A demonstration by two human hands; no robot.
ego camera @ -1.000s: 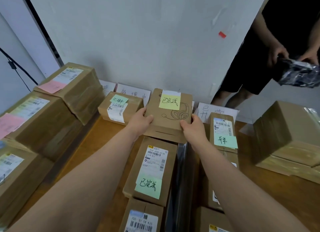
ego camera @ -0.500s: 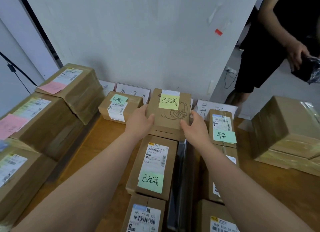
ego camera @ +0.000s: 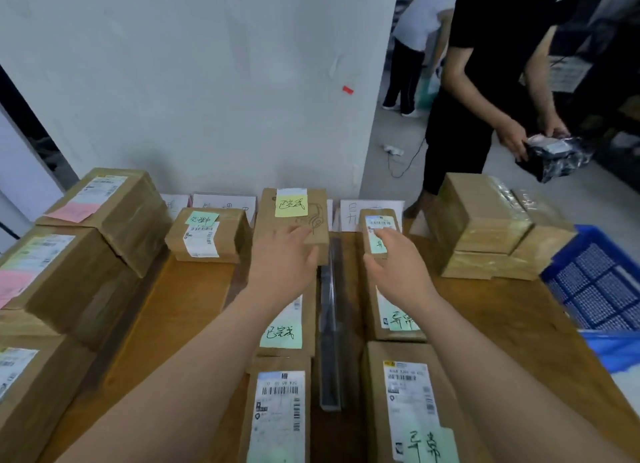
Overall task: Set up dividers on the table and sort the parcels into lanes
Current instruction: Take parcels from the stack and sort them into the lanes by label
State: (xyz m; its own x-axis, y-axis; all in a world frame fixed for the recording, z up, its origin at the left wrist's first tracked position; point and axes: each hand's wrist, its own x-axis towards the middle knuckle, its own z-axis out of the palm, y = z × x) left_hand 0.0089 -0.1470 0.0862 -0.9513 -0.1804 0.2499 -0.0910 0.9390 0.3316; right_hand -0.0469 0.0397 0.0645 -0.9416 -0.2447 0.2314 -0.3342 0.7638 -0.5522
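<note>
Left arm hides the middle parcel point(ego camera: 294, 327) label's top.

Hands point(ego camera: 282, 265) point(ego camera: 398, 272) two, clear divider point(ego camera: 329, 324) one, blue crate point(ego camera: 595, 282) one – pink notes point(ego camera: 72, 211) point(ego camera: 14, 286) two, yellow note point(ego camera: 291, 203) one.

- A pale grey wall point(ego camera: 207, 81) stands at the back, with a small red mark point(ego camera: 347, 89) stuck on it near its right edge
- A person in black clothes point(ego camera: 491, 64) stands to the right, bent forward, holding a dark, shiny plastic-wrapped bundle point(ego camera: 554, 157)
- Farther back, a person in a white top point(ego camera: 420, 22) stands turned away
- A white plug with a thin cable point(ego camera: 393, 150) lies on the grey floor point(ego camera: 377, 175)
- A blue mesh-bottomed crate point(ego camera: 595, 282) sits at the far right
</note>
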